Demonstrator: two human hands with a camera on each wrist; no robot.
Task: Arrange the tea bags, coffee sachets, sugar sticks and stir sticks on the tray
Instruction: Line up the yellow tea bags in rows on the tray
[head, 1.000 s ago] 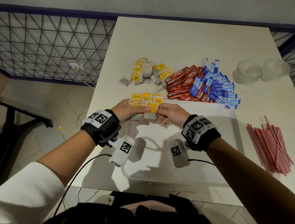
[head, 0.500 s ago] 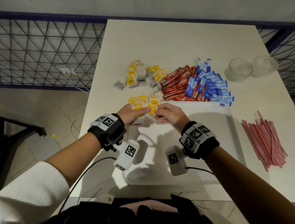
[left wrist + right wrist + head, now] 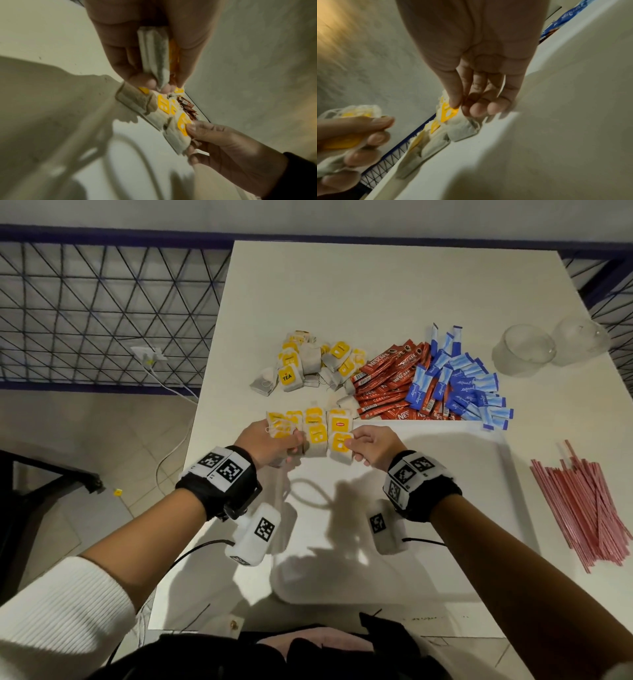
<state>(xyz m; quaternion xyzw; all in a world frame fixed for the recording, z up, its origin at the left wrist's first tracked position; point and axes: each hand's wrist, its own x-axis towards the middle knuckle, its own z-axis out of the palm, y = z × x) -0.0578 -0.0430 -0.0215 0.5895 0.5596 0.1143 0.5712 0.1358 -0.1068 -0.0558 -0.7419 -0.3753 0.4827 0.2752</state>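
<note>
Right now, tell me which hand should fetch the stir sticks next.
Right. The stir sticks lie on the table on the right hand's side, well apart from the left hand, which grips a bunch of tea bags. The right only pinches one tea bag at the tray's edge.

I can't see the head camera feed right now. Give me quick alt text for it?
Both hands work at the far left corner of a white tray: the left hand grips a bunch of tea bags, the right hand pinches one tea bag in a short row. Beyond lie loose tea bags, red coffee sachets and blue sugar sticks; red stir sticks lie right.
</note>
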